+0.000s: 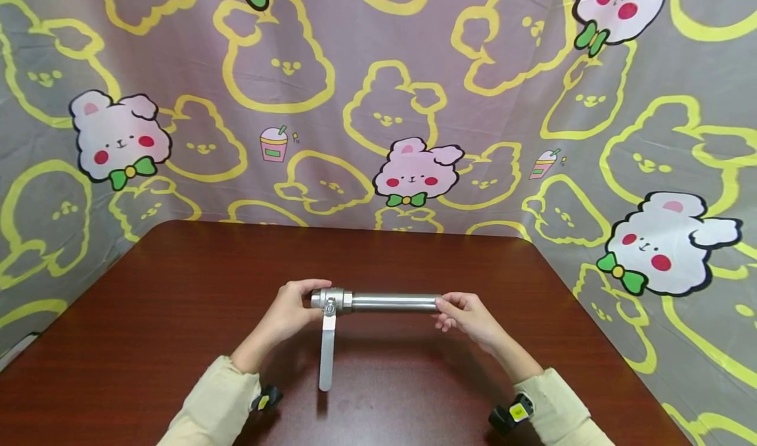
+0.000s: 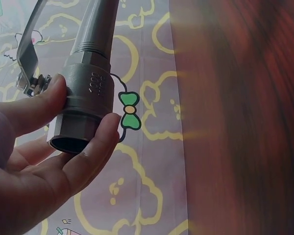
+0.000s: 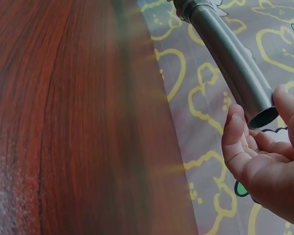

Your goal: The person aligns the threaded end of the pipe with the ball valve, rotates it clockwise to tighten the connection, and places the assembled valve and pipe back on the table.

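Observation:
A metal ball valve with a flat lever handle is joined to a straight steel pipe, held level above the table. My left hand grips the valve body at its free end, thumb on one side and fingers round the other. In the left wrist view the valve's open hexagonal end faces the palm, and threads show where the pipe enters. My right hand pinches the pipe's far end between thumb and fingers. The right wrist view shows that end's round opening. The lever points toward me.
The dark red-brown wooden table spreads below both hands. A grey curtain with yellow outlines and bunny faces surrounds its back and sides. Each wrist wears a small black camera by a cream sleeve.

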A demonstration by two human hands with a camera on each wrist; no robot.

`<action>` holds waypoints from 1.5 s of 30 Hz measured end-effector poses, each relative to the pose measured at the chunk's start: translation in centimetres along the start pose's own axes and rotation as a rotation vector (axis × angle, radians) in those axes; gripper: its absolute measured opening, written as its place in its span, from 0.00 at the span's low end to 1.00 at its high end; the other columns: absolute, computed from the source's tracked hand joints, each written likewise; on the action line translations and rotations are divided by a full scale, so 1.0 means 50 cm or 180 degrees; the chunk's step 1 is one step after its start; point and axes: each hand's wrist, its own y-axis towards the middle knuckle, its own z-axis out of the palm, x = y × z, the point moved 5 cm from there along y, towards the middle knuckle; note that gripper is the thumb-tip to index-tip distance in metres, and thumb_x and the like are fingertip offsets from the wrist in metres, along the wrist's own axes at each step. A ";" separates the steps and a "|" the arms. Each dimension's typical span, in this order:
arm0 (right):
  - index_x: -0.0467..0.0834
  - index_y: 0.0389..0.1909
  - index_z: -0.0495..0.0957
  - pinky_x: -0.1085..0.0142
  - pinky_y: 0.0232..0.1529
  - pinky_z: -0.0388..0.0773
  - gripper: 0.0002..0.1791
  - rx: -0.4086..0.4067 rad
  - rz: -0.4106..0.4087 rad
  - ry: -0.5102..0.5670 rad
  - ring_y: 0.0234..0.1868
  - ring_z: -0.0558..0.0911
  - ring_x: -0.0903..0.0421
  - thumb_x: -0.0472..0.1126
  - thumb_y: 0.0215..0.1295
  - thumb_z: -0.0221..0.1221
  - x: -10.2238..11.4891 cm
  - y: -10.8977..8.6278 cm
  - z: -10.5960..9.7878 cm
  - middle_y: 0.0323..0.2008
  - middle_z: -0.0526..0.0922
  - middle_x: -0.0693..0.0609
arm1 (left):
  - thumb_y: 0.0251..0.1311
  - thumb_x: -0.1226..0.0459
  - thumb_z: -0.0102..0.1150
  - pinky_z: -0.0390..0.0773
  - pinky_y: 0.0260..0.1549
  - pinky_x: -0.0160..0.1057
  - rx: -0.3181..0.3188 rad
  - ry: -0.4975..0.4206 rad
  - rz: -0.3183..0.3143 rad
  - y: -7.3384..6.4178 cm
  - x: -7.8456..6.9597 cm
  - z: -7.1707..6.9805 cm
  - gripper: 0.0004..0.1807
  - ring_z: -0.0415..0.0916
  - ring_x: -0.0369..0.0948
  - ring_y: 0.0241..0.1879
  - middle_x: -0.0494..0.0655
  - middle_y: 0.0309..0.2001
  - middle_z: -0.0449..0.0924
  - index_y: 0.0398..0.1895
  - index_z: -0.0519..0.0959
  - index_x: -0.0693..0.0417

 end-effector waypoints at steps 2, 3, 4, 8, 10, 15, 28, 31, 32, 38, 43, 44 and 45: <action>0.22 0.42 0.66 0.71 0.26 0.74 0.18 -0.0014 0.0007 0.0032 0.24 0.77 0.60 0.36 0.63 0.51 0.001 0.000 0.001 0.25 0.77 0.50 | 0.37 0.80 0.60 0.71 0.35 0.43 -0.0006 -0.0005 -0.0002 0.000 0.001 0.000 0.22 0.72 0.46 0.35 0.56 0.38 0.79 0.43 0.77 0.68; 0.22 0.44 0.65 0.71 0.26 0.74 0.19 -0.0015 -0.0007 0.0046 0.24 0.77 0.60 0.36 0.62 0.52 0.002 0.000 0.002 0.25 0.77 0.49 | 0.37 0.80 0.60 0.71 0.35 0.43 -0.0011 -0.0002 -0.0001 -0.001 0.001 0.000 0.22 0.72 0.46 0.35 0.56 0.38 0.79 0.43 0.77 0.68; 0.23 0.46 0.65 0.70 0.26 0.74 0.20 -0.0015 -0.0026 0.0052 0.24 0.78 0.59 0.35 0.61 0.54 0.003 0.000 0.002 0.26 0.77 0.49 | 0.37 0.80 0.60 0.71 0.35 0.43 -0.0010 -0.0003 -0.0006 -0.001 0.001 -0.001 0.22 0.72 0.46 0.35 0.56 0.38 0.79 0.43 0.77 0.67; 0.30 0.49 0.64 0.67 0.26 0.74 0.23 -0.0012 -0.0153 0.0016 0.25 0.78 0.57 0.31 0.53 0.60 0.007 0.000 0.004 0.28 0.76 0.46 | 0.37 0.80 0.59 0.71 0.32 0.41 0.0002 -0.0036 -0.0037 -0.001 0.000 -0.001 0.23 0.72 0.46 0.34 0.57 0.38 0.78 0.44 0.77 0.67; 0.31 0.48 0.63 0.65 0.27 0.74 0.24 -0.0005 -0.0208 -0.0033 0.25 0.78 0.56 0.29 0.50 0.61 0.008 0.000 0.004 0.28 0.76 0.45 | 0.37 0.80 0.59 0.71 0.32 0.41 0.0000 -0.0028 -0.0042 -0.001 -0.001 -0.002 0.23 0.72 0.45 0.34 0.57 0.39 0.78 0.44 0.77 0.67; 0.26 0.48 0.62 0.65 0.27 0.74 0.25 0.0015 -0.0228 -0.0067 0.26 0.78 0.56 0.28 0.50 0.60 0.005 0.003 0.006 0.29 0.76 0.44 | 0.38 0.81 0.59 0.71 0.31 0.42 0.0006 -0.0014 -0.0045 -0.001 -0.003 -0.004 0.23 0.72 0.44 0.33 0.57 0.39 0.78 0.44 0.76 0.68; 0.22 0.41 0.64 0.71 0.23 0.73 0.16 0.0116 -0.0122 -0.0008 0.22 0.77 0.60 0.34 0.63 0.50 -0.005 0.007 0.011 0.26 0.78 0.40 | 0.38 0.80 0.59 0.72 0.34 0.44 -0.0042 0.0063 0.0003 0.000 0.002 -0.005 0.22 0.73 0.45 0.34 0.58 0.39 0.78 0.43 0.77 0.68; 0.24 0.37 0.67 0.71 0.22 0.72 0.15 -0.0002 -0.0010 -0.0059 0.20 0.76 0.60 0.37 0.65 0.48 -0.006 0.008 0.011 0.24 0.77 0.39 | 0.37 0.80 0.59 0.72 0.34 0.45 -0.0030 0.0040 -0.0012 0.000 0.004 -0.005 0.22 0.73 0.45 0.34 0.58 0.39 0.78 0.44 0.76 0.68; 0.25 0.36 0.68 0.71 0.22 0.72 0.15 -0.0059 0.0050 -0.0074 0.20 0.75 0.60 0.38 0.66 0.48 -0.006 0.009 0.011 0.23 0.77 0.41 | 0.38 0.80 0.59 0.72 0.33 0.44 -0.0020 0.0037 -0.0020 0.000 0.005 -0.004 0.22 0.73 0.45 0.34 0.58 0.39 0.78 0.44 0.76 0.68; 0.27 0.34 0.71 0.71 0.22 0.72 0.16 -0.0299 0.0300 0.0072 0.18 0.75 0.60 0.40 0.66 0.48 -0.002 0.008 0.014 0.19 0.77 0.49 | 0.37 0.80 0.59 0.71 0.31 0.39 0.0001 0.0034 -0.0061 0.000 0.005 -0.001 0.23 0.72 0.44 0.33 0.57 0.39 0.78 0.44 0.77 0.67; 0.24 0.48 0.63 0.71 0.23 0.72 0.21 -0.0151 0.0176 0.0146 0.21 0.76 0.59 0.34 0.60 0.54 0.001 0.007 0.015 0.23 0.75 0.48 | 0.37 0.80 0.59 0.71 0.30 0.38 -0.0016 0.0063 -0.0054 0.000 0.004 -0.003 0.23 0.72 0.43 0.33 0.57 0.39 0.78 0.44 0.77 0.67; 0.24 0.51 0.60 0.70 0.23 0.73 0.25 -0.0112 0.0124 0.0128 0.22 0.76 0.59 0.33 0.58 0.56 -0.003 0.008 0.012 0.24 0.75 0.48 | 0.37 0.80 0.59 0.71 0.30 0.38 -0.0021 0.0063 -0.0048 0.000 0.003 -0.004 0.23 0.72 0.44 0.33 0.57 0.39 0.78 0.44 0.77 0.68; 0.25 0.52 0.59 0.70 0.24 0.72 0.26 -0.0069 0.0070 0.0111 0.22 0.76 0.58 0.31 0.56 0.57 -0.001 0.007 0.012 0.25 0.74 0.48 | 0.37 0.80 0.59 0.71 0.31 0.39 -0.0023 0.0068 -0.0040 0.001 0.003 -0.004 0.23 0.72 0.44 0.33 0.57 0.39 0.78 0.44 0.77 0.68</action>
